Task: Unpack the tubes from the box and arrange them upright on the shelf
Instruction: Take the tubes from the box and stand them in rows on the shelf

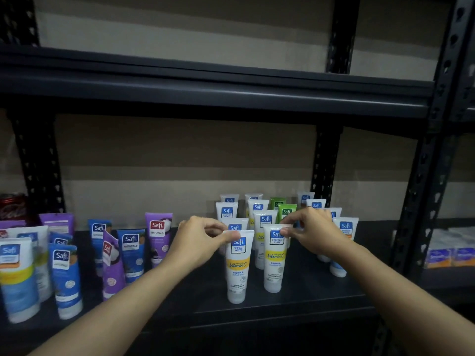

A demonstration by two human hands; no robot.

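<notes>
Two white tubes with yellow bands stand cap-down near the front of the dark shelf [295, 301]. My left hand [198, 242] pinches the flat top edge of the left tube [237, 268]. The right tube [275, 263] is pinched at its top by my right hand [313, 232]. Behind them stand several more white tubes [264, 219] and two green tubes [286, 211] in rows. The box is not in view.
Blue, purple and white tubes [131, 253] stand or lean at the shelf's left, with a red can [12, 206] behind them. Black perforated uprights [419, 191] frame the bay. An upper shelf [205, 91] runs overhead. Packets [449, 255] lie in the bay to the right.
</notes>
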